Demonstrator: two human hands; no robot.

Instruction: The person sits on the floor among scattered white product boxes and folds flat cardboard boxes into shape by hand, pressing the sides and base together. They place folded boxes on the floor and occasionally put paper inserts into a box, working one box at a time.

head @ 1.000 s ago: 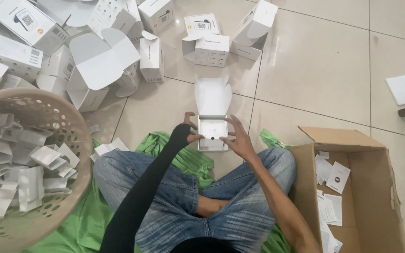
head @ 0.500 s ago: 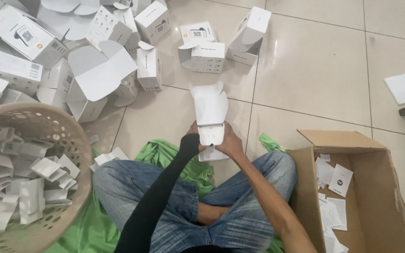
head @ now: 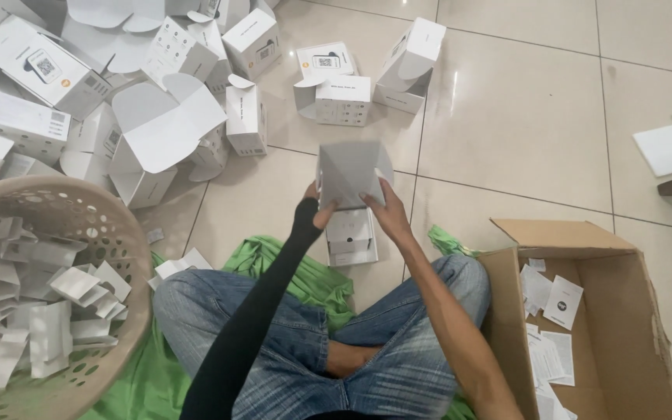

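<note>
White cardboard carton (head: 349, 173), half folded with its flaps spread, sits raised above the tiled floor (head: 523, 132) in front of the person's crossed legs. Left hand (head: 316, 211), in a black sleeve, pinches its lower left edge, fingers curled shut on the card. Right hand (head: 386, 211) clamps the lower right edge, thumb on top. Below them lies a small white insert tray (head: 351, 236). Bare tiles open to the right; a woven basket (head: 110, 233) and a brown cardboard box (head: 585, 233) flank the knees.
</note>
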